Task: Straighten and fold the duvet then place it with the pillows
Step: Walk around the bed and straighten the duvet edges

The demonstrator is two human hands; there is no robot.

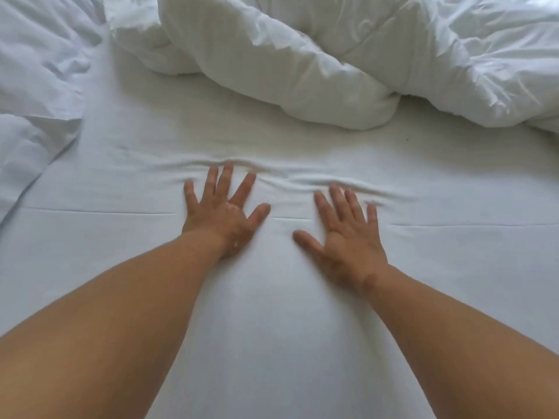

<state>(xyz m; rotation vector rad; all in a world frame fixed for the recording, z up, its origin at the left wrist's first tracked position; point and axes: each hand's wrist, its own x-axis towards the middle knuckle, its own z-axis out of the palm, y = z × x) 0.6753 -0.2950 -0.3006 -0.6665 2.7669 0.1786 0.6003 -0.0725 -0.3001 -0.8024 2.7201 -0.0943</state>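
Note:
A white duvet lies crumpled in a heap across the far side of the bed, from the top middle to the right edge. My left hand and my right hand lie flat, palms down and fingers spread, on the white bed sheet in the middle of the view. A ridge of wrinkles runs across the sheet just beyond my fingertips. Neither hand touches the duvet. More rumpled white bedding lies at the left; whether it is a pillow or part of the duvet is unclear.
The sheet stretches smooth from my forearms to the near edge of the view. A straight crease crosses the sheet from left to right at the level of my hands.

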